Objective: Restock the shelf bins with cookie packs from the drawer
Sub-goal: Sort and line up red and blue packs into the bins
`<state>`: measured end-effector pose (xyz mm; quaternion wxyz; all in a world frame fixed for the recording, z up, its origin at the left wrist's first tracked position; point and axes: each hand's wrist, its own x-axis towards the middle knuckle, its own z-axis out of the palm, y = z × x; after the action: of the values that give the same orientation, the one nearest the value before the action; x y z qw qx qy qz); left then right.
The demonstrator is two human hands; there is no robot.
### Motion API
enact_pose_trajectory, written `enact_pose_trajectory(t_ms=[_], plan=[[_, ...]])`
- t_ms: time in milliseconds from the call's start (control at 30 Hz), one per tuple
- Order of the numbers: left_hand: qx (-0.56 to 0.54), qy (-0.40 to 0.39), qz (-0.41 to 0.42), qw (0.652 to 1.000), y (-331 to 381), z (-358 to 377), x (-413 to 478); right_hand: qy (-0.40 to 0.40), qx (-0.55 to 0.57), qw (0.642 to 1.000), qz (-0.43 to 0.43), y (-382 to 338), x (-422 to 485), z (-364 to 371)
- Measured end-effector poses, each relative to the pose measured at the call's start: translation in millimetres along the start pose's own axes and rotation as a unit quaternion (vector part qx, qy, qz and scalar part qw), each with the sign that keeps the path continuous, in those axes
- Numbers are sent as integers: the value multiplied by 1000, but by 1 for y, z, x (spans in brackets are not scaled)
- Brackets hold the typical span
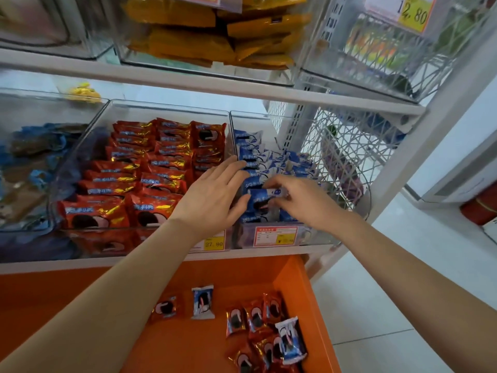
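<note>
Drawer (298, 270): standing open nearest the person, with red and blue cookie packs (255, 316) lying loose toward its right wall.
Right hand (301, 203): pinching a blue pack (259, 200) between thumb and fingertips, over the front half of the blue bin (317, 235).
Left hand (215, 192): holding its fingers straight, pressing on the packs at that bin's left wall.
Risk: the upright row is likely leaning on the left hand; releasing too early could topple it.
Unclear: the price label (275, 235) is blurring; the pinched pack's far end is hiding under fingers.
Red bin (166, 106): sitting full beside it.

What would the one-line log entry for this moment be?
step: blue pack held in bin | left hand: flat against stacked packs | right hand: pinches blue pack | drawer: loose packs left
</note>
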<state>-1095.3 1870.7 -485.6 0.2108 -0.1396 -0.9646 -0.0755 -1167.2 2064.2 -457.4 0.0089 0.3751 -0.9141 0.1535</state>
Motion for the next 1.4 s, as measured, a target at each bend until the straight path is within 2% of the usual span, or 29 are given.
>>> enact_pose_trajectory(t_ms=[100, 233, 400, 500, 733, 900, 1000, 1167, 1300, 1400], plan=[[-3, 3, 0, 1000, 0, 1, 0, 28, 33, 999, 12, 1, 7, 1], [-3, 14, 1, 1000, 0, 2, 0, 4, 14, 1000, 20, 3, 11, 8], [-6, 19, 0, 1000, 0, 2, 0, 90, 100, 984, 116, -1, 11, 17], [-7, 23, 3, 1000, 0, 3, 1, 52, 119, 982, 135, -8, 14, 21], [-2, 33, 6, 999, -1, 3, 1, 54, 164, 974, 145, -2, 11, 26], [2, 38, 9, 999, 0, 3, 1, 170, 23, 981, 85, -6, 4, 34], [17, 38, 10, 999, 0, 3, 0, 159, 16, 986, 47, -16, -3, 32], [81, 41, 30, 995, 5, -1, -5, 137, 23, 989, 42, -28, -27, 40], [190, 57, 68, 978, 15, 5, -20, 129, -65, 989, -4, -26, -57, 54], [252, 10, 78, 964, 19, 11, -47, 139, -133, 981, -12, -20, -74, 65]])
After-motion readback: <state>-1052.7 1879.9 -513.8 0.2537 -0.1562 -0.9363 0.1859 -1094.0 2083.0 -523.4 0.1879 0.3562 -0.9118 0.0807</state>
